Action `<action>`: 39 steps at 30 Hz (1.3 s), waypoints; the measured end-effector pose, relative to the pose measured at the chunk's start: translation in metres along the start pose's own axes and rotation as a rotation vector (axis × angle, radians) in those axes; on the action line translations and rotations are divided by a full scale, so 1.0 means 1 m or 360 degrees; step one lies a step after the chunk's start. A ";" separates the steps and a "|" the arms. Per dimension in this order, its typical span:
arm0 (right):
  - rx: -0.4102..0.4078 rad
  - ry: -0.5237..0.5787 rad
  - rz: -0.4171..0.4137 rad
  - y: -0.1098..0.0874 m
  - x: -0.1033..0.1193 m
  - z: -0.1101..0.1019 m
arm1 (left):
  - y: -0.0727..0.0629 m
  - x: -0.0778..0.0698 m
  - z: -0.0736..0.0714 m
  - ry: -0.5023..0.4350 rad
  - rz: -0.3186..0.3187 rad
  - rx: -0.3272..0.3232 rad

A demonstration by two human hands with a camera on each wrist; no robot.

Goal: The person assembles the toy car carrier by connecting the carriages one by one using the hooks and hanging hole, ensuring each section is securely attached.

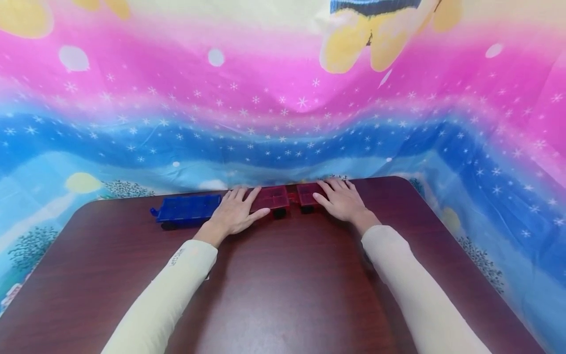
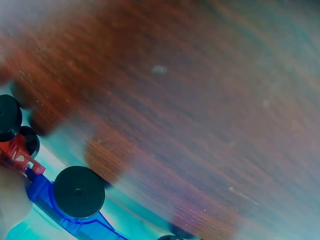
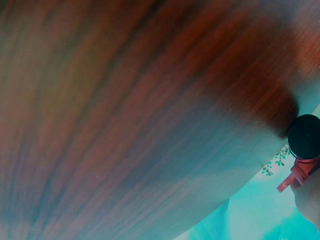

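A row of toy wagons on black wheels stands along the far edge of the table. The blue wagon (image 1: 187, 209) is on the left, a red see-through wagon (image 1: 271, 197) in the middle and another red wagon (image 1: 308, 194) on the right. My left hand (image 1: 232, 214) lies with extended fingers over where blue meets red. In the left wrist view a red coupling (image 2: 19, 156) joins the blue wagon's end beside a wheel (image 2: 79, 192). My right hand (image 1: 342, 200) rests over the right red wagon, fingers extended, covering its end. A red hook (image 3: 300, 172) shows in the right wrist view.
The dark wooden table (image 1: 292, 290) has rounded far corners. Behind it and at both sides hangs a printed cloth (image 1: 283, 108) in pink and blue, close to the table's far edge.
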State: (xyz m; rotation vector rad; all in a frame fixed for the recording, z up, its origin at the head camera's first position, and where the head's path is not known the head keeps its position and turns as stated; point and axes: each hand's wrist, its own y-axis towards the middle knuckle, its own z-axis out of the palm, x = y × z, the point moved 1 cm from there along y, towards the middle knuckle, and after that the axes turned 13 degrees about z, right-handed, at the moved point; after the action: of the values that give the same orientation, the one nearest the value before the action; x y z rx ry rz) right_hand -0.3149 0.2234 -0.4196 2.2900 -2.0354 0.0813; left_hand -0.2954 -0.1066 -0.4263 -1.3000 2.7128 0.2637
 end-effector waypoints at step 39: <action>0.0033 0.0024 0.0046 -0.004 0.003 -0.001 | -0.001 -0.001 -0.004 0.0089 0.0043 -0.0002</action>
State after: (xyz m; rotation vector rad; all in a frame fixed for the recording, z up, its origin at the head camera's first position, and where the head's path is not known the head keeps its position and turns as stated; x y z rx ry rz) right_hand -0.3103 0.2208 -0.4187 2.2654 -2.0705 0.1215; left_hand -0.2940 -0.1073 -0.4224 -1.2906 2.7788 0.2355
